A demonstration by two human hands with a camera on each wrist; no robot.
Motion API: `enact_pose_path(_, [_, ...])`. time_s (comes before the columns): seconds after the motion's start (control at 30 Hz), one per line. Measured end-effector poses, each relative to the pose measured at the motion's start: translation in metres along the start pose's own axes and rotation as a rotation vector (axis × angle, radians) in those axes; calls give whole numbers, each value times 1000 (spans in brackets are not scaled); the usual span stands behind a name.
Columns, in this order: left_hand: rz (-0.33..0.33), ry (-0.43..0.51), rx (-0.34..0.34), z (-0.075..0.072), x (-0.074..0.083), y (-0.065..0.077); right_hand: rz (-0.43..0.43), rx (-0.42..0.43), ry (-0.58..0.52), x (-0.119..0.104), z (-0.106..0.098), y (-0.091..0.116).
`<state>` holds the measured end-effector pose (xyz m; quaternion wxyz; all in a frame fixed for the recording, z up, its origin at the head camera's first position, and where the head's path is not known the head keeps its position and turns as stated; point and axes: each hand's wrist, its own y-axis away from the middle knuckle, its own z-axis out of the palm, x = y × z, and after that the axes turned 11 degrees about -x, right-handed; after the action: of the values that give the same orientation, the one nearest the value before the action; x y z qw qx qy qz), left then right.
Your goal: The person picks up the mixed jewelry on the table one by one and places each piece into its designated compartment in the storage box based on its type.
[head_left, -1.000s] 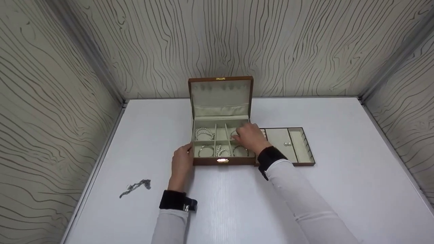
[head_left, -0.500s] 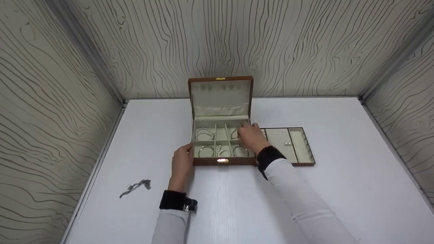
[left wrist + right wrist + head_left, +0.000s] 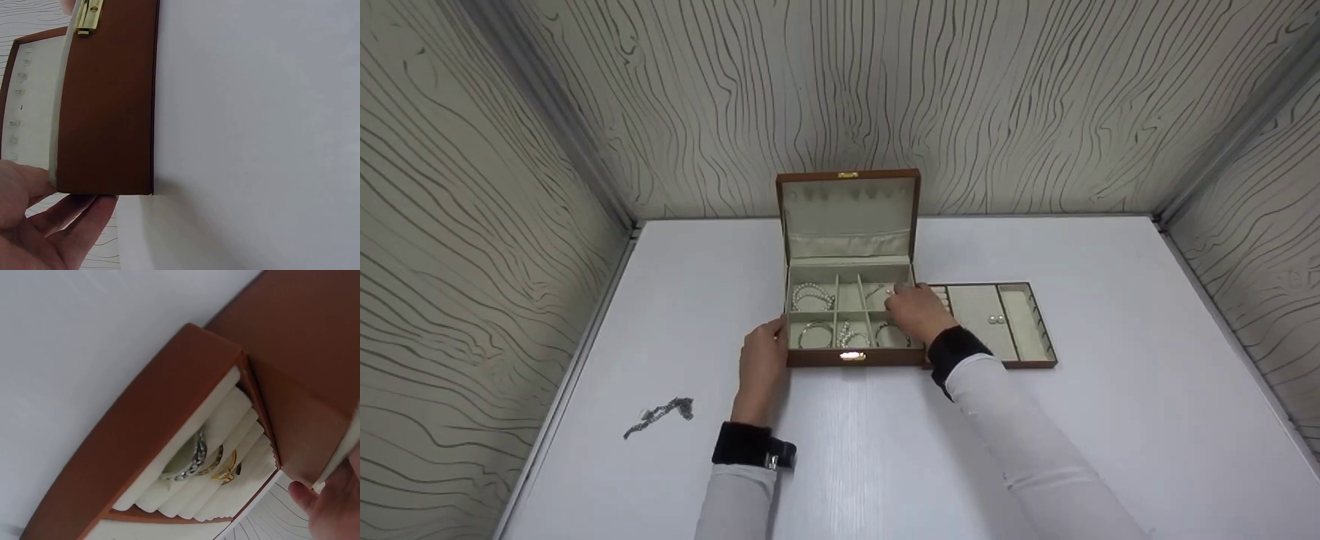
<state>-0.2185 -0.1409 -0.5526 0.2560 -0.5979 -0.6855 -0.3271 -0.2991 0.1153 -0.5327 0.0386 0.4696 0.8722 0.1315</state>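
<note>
A brown jewelry box with a cream lining stands with its lid up. My left hand holds its left wall; the left wrist view shows the thumb at the rim and fingers against the outer side. My right hand reaches over the right wall into the back right compartment. A thin bracelet lies there beside the fingertips, and I cannot tell whether they pinch it. A round bracelet, partly hidden by the right hand, lies in the compartment in front.
Pearl strands, a bangle and a beaded piece fill other compartments. Against the box's right side sits a tray with pearl earrings; rings sit in its rolls. A silver chain lies at left.
My right hand shifts slightly within the back right compartment. The thin bracelet there now shows farther from its fingers and looks flatter. My left hand stays at the box's left wall.
</note>
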Motion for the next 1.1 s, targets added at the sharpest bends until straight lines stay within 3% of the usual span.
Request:
enact_pose_path(0.37, [28, -19, 5, 0, -1, 2, 65, -136, -1, -6, -1, 1])
enact_pose_path(0.57, [41, -31, 8, 0, 0, 2, 85, -142, 4, -8, -2, 1])
enact_pose_path(0.67, [39, -23, 6, -1, 0, 1, 69, -96, -22, -8, -5, 5])
enact_pose_path(0.77, [42, -13, 7, -1, 0, 1, 57, -1, -117, -4, -10, 10])
enact_pose_path(0.93, [37, 0, 2, 0, -3, 1, 84, 155, -467, 5, -18, 25])
enact_pose_path(1.0, [26, 6, -4, 0, -4, 1, 102, 195, -598, 9, -18, 31])
enact_pose_path(1.1, [25, 9, -5, 0, -5, 0, 129, 228, -706, 13, -13, 40])
